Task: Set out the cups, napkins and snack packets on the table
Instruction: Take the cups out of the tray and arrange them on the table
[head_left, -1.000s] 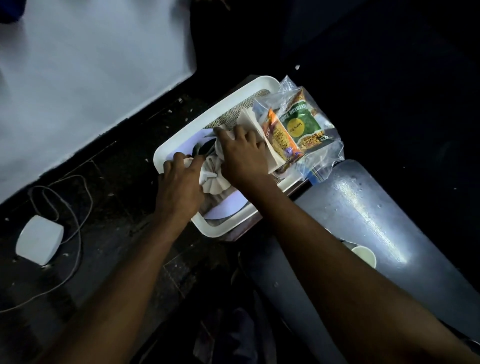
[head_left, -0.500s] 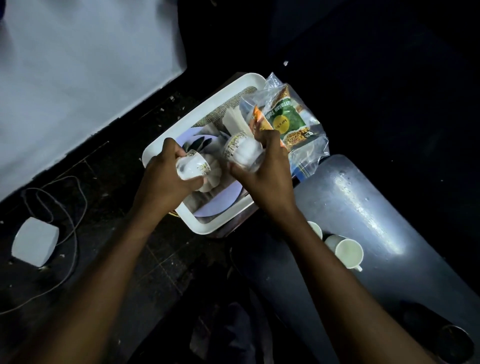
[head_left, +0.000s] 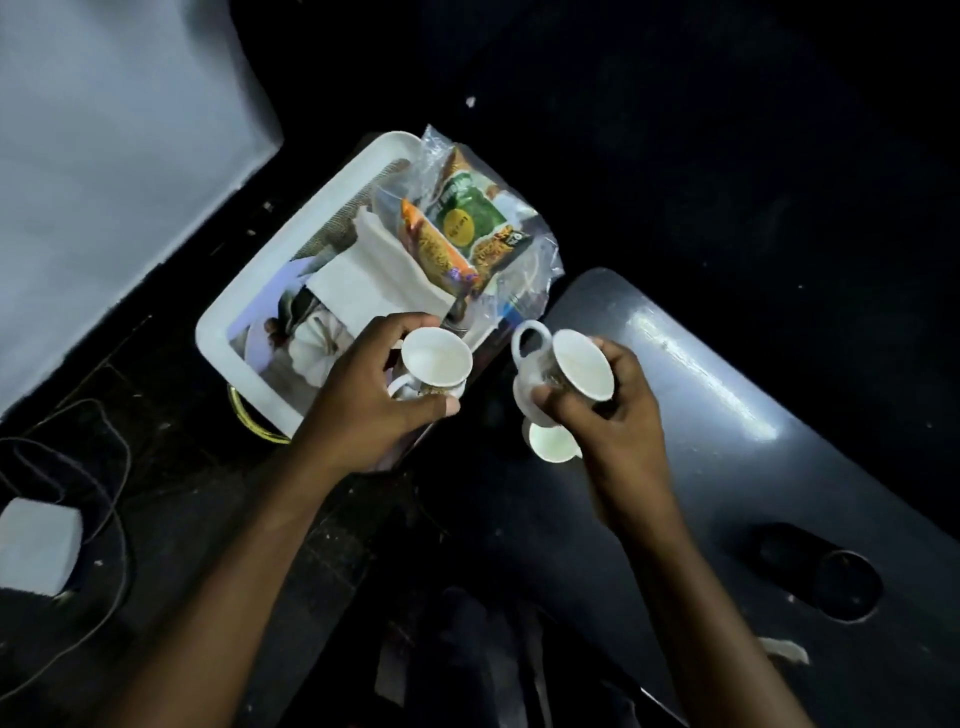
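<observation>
Left hand (head_left: 363, 410) — fingers closed around a white cup (head_left: 436, 361), mouth facing up toward the camera, held over the near edge of the white tray (head_left: 228, 358). Right hand (head_left: 613, 415) — fingers gripping a second white cup (head_left: 563, 371), tilted, handle pointing up and left, held above the left end of the dark grey surface (head_left: 727, 395). Just below that cup a third cup (head_left: 550, 441) is partly hidden by the right hand; whether it stands on the surface cannot be told.

Tray contents: folded white napkins (head_left: 358, 280) lying across the middle, a clear plastic bag of snack packets (head_left: 462, 228) — green and orange wrappers visible — leaning over the far right corner and overhanging the rim. A knotted white cloth bundle (head_left: 314, 351) sits at the near left end of the tray.

Surroundings dim. On the dark floor to the left, a white box (head_left: 36, 545) with a cable (head_left: 111, 499) looping around it. A dark round object (head_left: 847, 584) rests on the surface at far right; detail too dark to read.
</observation>
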